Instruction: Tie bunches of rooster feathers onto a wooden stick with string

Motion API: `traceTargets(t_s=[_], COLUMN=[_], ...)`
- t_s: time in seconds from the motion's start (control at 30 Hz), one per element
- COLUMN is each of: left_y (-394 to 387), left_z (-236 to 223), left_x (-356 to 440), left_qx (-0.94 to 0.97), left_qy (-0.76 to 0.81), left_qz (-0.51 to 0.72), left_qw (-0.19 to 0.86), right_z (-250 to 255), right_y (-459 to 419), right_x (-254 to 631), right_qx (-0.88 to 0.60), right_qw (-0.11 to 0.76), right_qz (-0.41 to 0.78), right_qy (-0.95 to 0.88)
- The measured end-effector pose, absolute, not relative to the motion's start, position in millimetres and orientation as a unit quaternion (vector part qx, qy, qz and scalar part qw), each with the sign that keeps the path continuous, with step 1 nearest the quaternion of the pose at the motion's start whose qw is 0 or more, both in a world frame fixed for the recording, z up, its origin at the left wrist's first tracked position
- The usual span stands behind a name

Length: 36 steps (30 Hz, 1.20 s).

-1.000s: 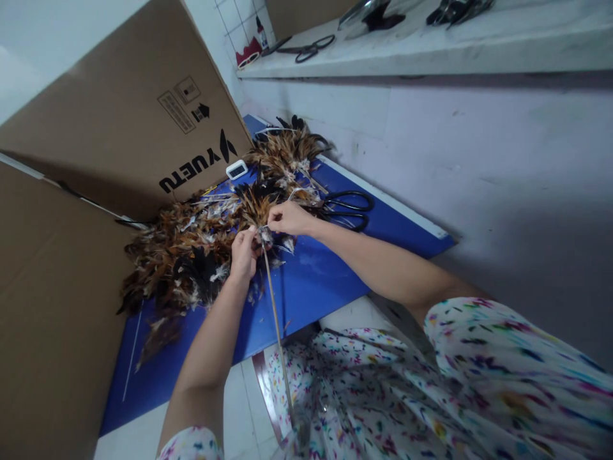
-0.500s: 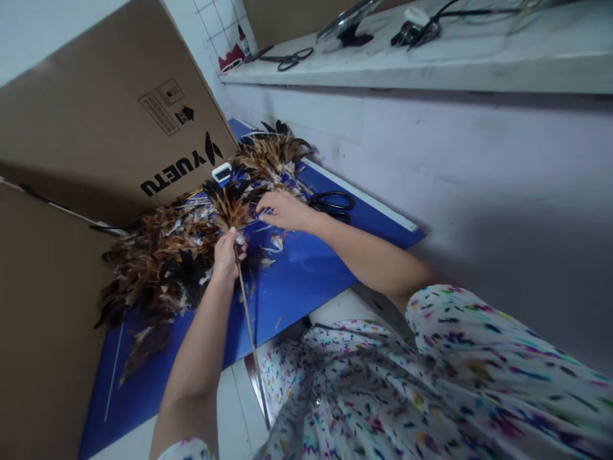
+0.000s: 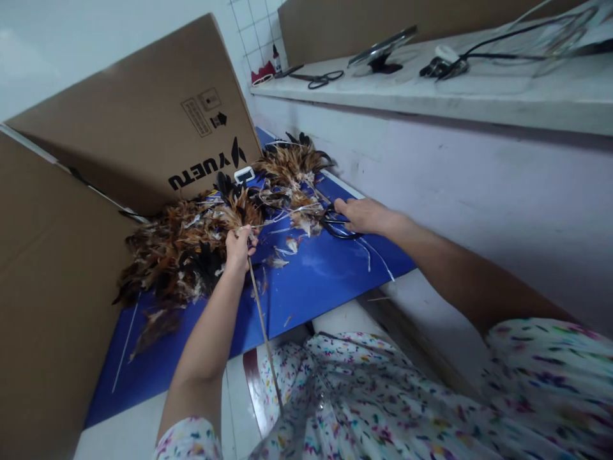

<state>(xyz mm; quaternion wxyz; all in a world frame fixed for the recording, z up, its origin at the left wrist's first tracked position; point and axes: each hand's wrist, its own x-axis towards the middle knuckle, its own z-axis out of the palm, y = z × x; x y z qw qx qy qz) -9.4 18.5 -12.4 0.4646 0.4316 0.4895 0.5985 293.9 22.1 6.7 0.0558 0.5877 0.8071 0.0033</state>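
- Stick (image 3: 260, 313): in the left hand (image 3: 238, 250), over the near edge of the blue board (image 3: 311, 275); its long axis runs from the left fingers toward the near side, slanting slightly right; the left fingers are closed round its far end; the left hand is the nearer one
- Feather tuft (image 3: 244, 207): at the far end of the stick, just beyond the left fingers, tips pointing far and a little left
- String (image 3: 306, 207): pale, stretching right from beside the feather tuft toward the scissors (image 3: 342, 237)
- Scissors: on the blue board, right of the stick; black loops toward the right, blades not clearly seen; the long axis seems to run roughly left to right; they lie at the left side of the right hand (image 3: 366, 216), well apart from the left one
- Right fingers (image 3: 341, 206): bent at the loops, seemingly touching; whether they grasp the scissors, I cannot tell
- Outward: feather heap (image 3: 163, 243) at left; feather bundle (image 3: 287, 160) at the far side; small white-framed device (image 3: 244, 174) beside the cardboard box (image 3: 143, 121)
- Counts: one held stick; one tuft at it; two scissors, one on the blue board, another pair (image 3: 311, 78) on the shelf (image 3: 454, 107); one small device; one bottle (image 3: 276, 61); two hands; loose feathers and string strands too tangled to count
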Motion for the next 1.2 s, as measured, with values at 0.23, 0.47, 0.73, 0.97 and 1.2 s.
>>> traceTargets(t_s=[0.23, 0.47, 0.73, 0.97, 1.2], left_y=[22.8, 26.6, 36.9, 40.2, 36.3], left_z=[-11.0, -12.1, -13.0, -15.7, -13.7], left_x=[-15.6, -20.3, -31.5, -36.2, -35.7], left_qx=[0.394, 0.391, 0.346, 0.335, 0.340], left_qy=[0.492, 0.491, 0.510, 0.512, 0.488], left_qz=[0.633, 0.640, 0.672, 0.682, 0.680], left_qw=[0.449, 0.444, 0.411, 0.401, 0.429], right_z=[48.8, 97.6, 142.3, 162.6, 122.7], right_y=[7.2, 28.9, 28.4, 17.3, 9.0], right_x=[297.0, 302.4, 285.2, 313.2, 341.7], right_qx=[0.604, 0.571, 0.625, 0.602, 0.540], right_qw=[0.020, 0.044, 0.029, 0.134, -0.033], right_qz=[0.050, 0.105, 0.127, 0.044, -0.222], right_qy=[0.795, 0.813, 0.770, 0.786, 0.811])
